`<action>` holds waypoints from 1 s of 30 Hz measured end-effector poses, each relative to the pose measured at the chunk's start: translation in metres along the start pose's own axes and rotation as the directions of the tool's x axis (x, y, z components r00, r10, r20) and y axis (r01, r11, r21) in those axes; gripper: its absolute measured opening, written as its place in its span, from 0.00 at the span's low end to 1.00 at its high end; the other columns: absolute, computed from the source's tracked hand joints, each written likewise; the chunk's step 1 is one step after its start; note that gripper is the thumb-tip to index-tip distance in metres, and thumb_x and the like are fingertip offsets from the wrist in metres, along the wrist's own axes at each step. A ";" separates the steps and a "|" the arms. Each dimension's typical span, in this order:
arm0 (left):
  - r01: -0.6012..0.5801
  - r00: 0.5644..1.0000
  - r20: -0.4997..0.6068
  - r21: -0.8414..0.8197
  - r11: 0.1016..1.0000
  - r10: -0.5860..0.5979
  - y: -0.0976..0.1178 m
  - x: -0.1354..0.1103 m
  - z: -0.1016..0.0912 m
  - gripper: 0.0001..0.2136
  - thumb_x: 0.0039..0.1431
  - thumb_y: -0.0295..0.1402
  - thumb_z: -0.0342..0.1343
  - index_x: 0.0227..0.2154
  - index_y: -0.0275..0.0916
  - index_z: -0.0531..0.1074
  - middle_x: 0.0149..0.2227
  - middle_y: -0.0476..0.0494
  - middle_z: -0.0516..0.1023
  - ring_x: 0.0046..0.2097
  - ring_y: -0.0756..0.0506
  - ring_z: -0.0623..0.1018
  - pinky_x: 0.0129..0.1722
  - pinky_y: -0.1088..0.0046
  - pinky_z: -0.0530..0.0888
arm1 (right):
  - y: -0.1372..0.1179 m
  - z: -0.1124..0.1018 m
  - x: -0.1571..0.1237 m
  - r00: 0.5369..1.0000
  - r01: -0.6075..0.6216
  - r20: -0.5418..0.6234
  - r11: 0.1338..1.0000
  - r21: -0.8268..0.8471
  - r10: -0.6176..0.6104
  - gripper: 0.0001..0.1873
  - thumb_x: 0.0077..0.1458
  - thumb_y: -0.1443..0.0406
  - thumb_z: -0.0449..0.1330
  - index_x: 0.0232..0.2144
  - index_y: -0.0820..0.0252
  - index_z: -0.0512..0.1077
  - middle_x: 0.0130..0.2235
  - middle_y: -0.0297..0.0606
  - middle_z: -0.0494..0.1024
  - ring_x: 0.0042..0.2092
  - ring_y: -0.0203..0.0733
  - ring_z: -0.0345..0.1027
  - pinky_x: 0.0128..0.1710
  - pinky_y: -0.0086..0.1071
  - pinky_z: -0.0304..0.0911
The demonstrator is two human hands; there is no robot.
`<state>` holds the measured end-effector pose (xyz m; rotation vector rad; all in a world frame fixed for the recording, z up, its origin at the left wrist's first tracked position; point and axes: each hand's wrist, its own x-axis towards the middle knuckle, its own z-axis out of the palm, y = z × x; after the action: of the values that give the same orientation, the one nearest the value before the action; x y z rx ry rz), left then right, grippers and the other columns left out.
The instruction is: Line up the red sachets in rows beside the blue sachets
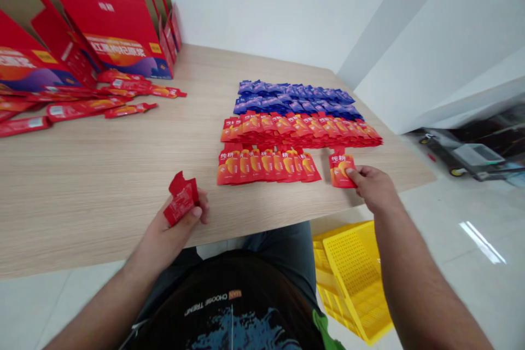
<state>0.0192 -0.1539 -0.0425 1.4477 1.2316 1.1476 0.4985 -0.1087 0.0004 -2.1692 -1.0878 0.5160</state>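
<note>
My left hand [176, 229] is closed around red sachets [181, 203], held back side up over the front of the table. How many are in it I cannot tell. Out to the right, my right hand [371, 186] pinches a red sachet [341, 168] by its right edge, with the printed front up. That sachet lies apart from the short row of overlapping red sachets [266, 164] to its left. Behind are a longer, thicker row of red sachets [303, 128] and rows of blue-purple sachets [295, 98].
Red cardboard boxes [118, 22] stand open at the back left, with loose red sachets [86, 106] spread before them on the wooden table [123, 175]. A yellow plastic crate [353, 268] sits below the front edge. A wheeled cart [463, 150] stands at right.
</note>
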 end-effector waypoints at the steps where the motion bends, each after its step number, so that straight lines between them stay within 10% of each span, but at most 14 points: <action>1: 0.013 1.000 -0.003 -0.049 0.999 -0.013 -0.002 0.000 0.000 0.13 0.69 0.46 0.58 0.46 0.42 0.73 0.37 0.44 0.78 0.35 0.44 0.79 0.38 0.62 0.81 | 0.000 0.000 0.008 0.999 -0.012 0.042 0.998 -0.061 0.015 0.19 0.56 0.51 0.68 0.34 0.62 0.82 0.20 0.32 0.73 0.21 0.36 0.59 0.23 0.32 0.53; 7: 0.085 0.996 0.019 -0.057 0.995 -0.084 -0.002 -0.001 0.000 0.13 0.64 0.44 0.64 0.44 0.42 0.76 0.38 0.46 0.79 0.36 0.44 0.79 0.42 0.61 0.82 | -0.015 0.023 0.025 0.976 0.094 0.212 0.966 -0.240 -0.043 0.13 0.59 0.57 0.64 0.30 0.61 0.81 0.22 0.34 0.76 0.25 0.38 0.64 0.27 0.32 0.56; 23: 0.118 0.993 0.018 -0.128 0.985 -0.117 -0.017 -0.002 -0.003 0.16 0.63 0.44 0.67 0.49 0.43 0.78 0.40 0.44 0.81 0.39 0.43 0.80 0.43 0.63 0.81 | -0.042 0.048 0.019 0.982 0.183 0.087 0.946 -0.268 -0.166 0.14 0.58 0.61 0.64 0.43 0.62 0.82 0.30 0.38 0.80 0.31 0.43 0.69 0.35 0.35 0.60; 27: 0.105 0.994 0.041 -0.093 0.990 -0.101 -0.011 0.000 -0.004 0.14 0.64 0.44 0.65 0.47 0.42 0.79 0.40 0.44 0.82 0.38 0.43 0.80 0.44 0.62 0.81 | -0.041 0.042 -0.020 0.961 0.194 -0.182 0.977 -0.091 -0.208 0.19 0.58 0.56 0.61 0.44 0.63 0.81 0.31 0.40 0.80 0.32 0.45 0.69 0.36 0.37 0.63; 30: 0.113 0.987 0.117 -0.058 0.992 -0.106 0.005 0.003 0.002 0.13 0.66 0.43 0.61 0.47 0.41 0.78 0.40 0.44 0.82 0.36 0.44 0.80 0.42 0.62 0.81 | -0.039 0.055 -0.079 0.961 0.276 -0.038 0.951 0.140 -0.274 0.20 0.57 0.51 0.63 0.43 0.59 0.81 0.30 0.36 0.78 0.31 0.43 0.69 0.33 0.36 0.64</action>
<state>0.0219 -0.1516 -0.0374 1.3616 1.1695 1.0076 0.3985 -0.1357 -0.0071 -1.8559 -1.2778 0.4316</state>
